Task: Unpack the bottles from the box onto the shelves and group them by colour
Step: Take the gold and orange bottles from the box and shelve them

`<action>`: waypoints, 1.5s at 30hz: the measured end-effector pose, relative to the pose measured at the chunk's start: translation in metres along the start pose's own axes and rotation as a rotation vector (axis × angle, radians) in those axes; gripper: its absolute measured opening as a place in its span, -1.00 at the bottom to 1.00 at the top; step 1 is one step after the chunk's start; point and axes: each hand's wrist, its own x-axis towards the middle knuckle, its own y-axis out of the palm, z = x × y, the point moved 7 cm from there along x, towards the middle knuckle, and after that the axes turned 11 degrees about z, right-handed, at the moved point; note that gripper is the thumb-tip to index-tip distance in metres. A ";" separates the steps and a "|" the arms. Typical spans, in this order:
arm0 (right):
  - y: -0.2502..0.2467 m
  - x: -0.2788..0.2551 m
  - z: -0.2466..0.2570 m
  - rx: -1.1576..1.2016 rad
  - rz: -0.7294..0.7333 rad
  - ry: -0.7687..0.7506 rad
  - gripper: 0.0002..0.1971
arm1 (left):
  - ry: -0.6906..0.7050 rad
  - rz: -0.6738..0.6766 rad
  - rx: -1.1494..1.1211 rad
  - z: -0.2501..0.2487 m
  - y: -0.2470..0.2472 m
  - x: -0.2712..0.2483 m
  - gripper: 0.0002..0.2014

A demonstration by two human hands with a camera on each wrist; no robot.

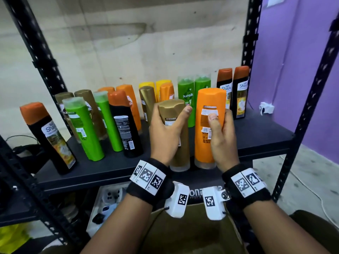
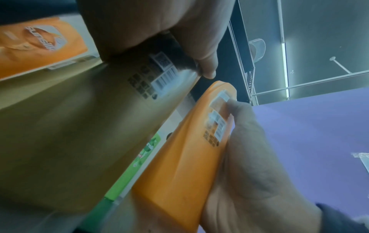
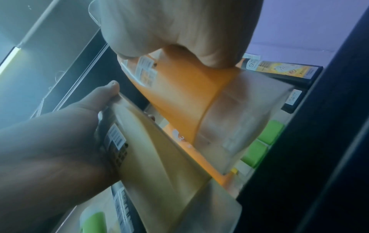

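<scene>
Currently:
- My left hand (image 1: 166,132) is gripping a gold bottle (image 1: 176,136), grip clamped.
- My right hand (image 1: 222,142) is gripping an orange bottle (image 1: 207,129) above the shelf (image 1: 256,136).

shelf (image 1: 256,136) right front bare, bottles (image 1: 121,121) — left

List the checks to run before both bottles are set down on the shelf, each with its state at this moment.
1. Left hand grips the gold bottle: ok.
2. Right hand grips the orange bottle: ok.
3. Both bottles upright, caps down: ok.
4. Shelf bare ahead of the right hand: ok.
5. Bottles on the shelf grouped by colour: not ok, colours mixed at left.
6. Bottles left in the box: cannot tell.
</scene>
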 end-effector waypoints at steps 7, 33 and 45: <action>-0.018 0.026 0.003 -0.081 -0.048 -0.054 -0.59 | 0.046 -0.003 -0.017 -0.017 0.022 0.027 -0.58; -0.044 0.027 -0.069 -0.177 0.061 0.107 -0.42 | -0.036 0.021 0.022 0.076 0.055 0.022 -0.41; -0.051 0.003 -0.075 -0.316 0.205 0.187 -0.51 | -0.147 0.255 0.116 0.101 0.048 -0.005 -0.42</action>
